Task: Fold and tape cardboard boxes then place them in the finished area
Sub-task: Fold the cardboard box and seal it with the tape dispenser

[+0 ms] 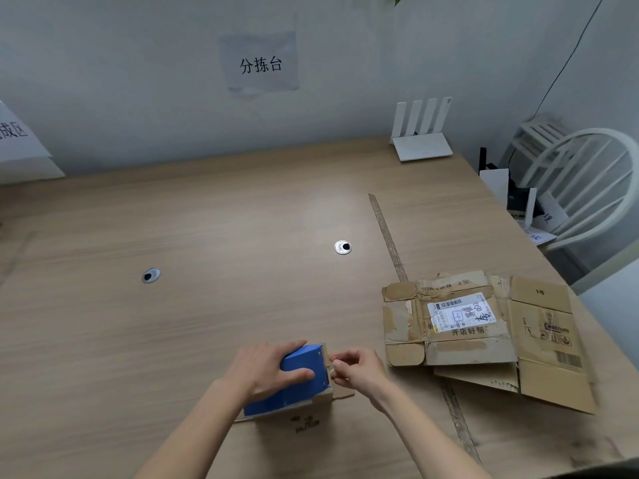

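A small cardboard box (304, 414) stands near the front edge of the wooden table (207, 219), just left of a strip of tape that runs across the top from back to front, with a blue tape dispenser (297, 378) lying on top of it. The box looks light and thin-walled, stiff along its folds but easy to dent, so it is probably best steadied from above or by its side walls rather than by a loose flap. The left hand (266, 369) rests over the dispenser, fingers curled round its blue body and pressing it down onto the box. The right hand (356, 368) is nearly closed at the dispenser's toothed end, fingertips pinched together on what appears to be the free end of the tape; the tape itself is too thin and clear to make out for certain. To the right, toward the table's right edge, lie flattened boxes (484, 333), worn and creased, one bearing a shipping label, waiting to be folded. A white router (420, 140) stands at the back right corner, and a white chair (587, 188) sits beyond the right edge.
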{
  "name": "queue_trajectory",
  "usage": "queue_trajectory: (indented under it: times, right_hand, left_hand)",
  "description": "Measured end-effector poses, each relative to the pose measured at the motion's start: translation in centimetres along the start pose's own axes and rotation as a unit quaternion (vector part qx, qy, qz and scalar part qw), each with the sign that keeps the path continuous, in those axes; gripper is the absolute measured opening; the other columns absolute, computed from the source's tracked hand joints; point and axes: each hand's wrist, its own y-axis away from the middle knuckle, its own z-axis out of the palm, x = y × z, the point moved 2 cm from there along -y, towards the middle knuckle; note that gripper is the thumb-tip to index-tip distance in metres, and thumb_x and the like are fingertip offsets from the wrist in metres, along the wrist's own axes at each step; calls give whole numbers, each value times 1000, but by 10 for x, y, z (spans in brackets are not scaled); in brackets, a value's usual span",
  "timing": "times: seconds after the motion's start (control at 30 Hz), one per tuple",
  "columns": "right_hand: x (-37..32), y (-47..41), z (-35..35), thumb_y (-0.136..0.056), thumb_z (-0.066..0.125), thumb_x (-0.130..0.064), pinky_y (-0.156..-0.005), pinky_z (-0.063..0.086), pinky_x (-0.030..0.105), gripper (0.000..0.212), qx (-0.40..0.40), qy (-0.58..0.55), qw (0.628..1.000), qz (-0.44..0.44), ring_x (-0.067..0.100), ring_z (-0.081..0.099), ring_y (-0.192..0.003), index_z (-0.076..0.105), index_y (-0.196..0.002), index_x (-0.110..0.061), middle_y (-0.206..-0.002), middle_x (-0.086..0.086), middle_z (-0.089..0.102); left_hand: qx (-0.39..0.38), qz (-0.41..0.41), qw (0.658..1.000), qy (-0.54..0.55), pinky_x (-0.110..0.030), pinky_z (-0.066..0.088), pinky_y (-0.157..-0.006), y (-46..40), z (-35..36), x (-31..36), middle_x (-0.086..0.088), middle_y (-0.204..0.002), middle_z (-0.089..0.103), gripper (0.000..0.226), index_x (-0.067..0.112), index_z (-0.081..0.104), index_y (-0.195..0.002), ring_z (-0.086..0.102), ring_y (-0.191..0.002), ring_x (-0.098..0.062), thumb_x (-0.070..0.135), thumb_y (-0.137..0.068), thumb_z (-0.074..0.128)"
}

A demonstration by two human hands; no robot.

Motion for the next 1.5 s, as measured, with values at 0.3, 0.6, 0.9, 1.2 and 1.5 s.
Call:
queue_trajectory:
  times: [0.3, 0.6, 0.9, 1.2, 1.5]
  right_hand:
    - [11, -10, 5, -93, 70, -7, -71, 63, 28, 13, 28, -15, 999, 37, 20, 71, -93, 73, -105, -7, -105, 12, 71]
    - [23, -7, 7, -88, 77, -14, -67, 60, 23, 19, 47, 22, 998, 27, 16, 70, -89, 68, -103, -20, -100, 4, 69]
    - [5, 5, 4, -88, 73, -33, -79, 58, 18, 12, 30, 220, 960, -168, -5, 67, -86, 79, -98, -30, -91, -18, 75]
    - [-11, -1, 11, -76, 84, -31, -78, 61, 30, 15, 72, 222, 971, -46, 7, 69, -81, 71, -83, -28, -82, -9, 72]
    - [-22, 3, 23, -74, 88, -29, -83, 58, 27, 20, 86, 241, 967, -8, 11, 70, -91, 74, -88, -27, -92, -6, 75]
  left_hand:
    - [11, 9, 1000, 21, -21, 41, -69, -4, -1, -2, 24, -125, 65, 82, 54, 38, -146, 58, -94, 0, 93, -74, 32]
    - [42, 21, 998, 37, -14, 34, -58, -3, -6, -3, 27, -103, 68, 78, 58, 44, -140, 55, -73, 9, 95, -73, 32]
    - [37, 23, 998, 54, -12, 39, -60, -5, -8, -4, 33, -91, 61, 74, 62, 44, -137, 58, -75, 9, 96, -72, 34]
    - [31, 36, 997, 61, -12, 38, -62, -5, -12, -7, 32, -98, 65, 68, 63, 46, -132, 57, -79, 11, 95, -72, 40]
    - [5, 26, 999, 48, -11, 34, -62, 8, -21, -24, 43, -92, 54, 62, 62, 51, -131, 53, -80, 19, 88, -75, 44]
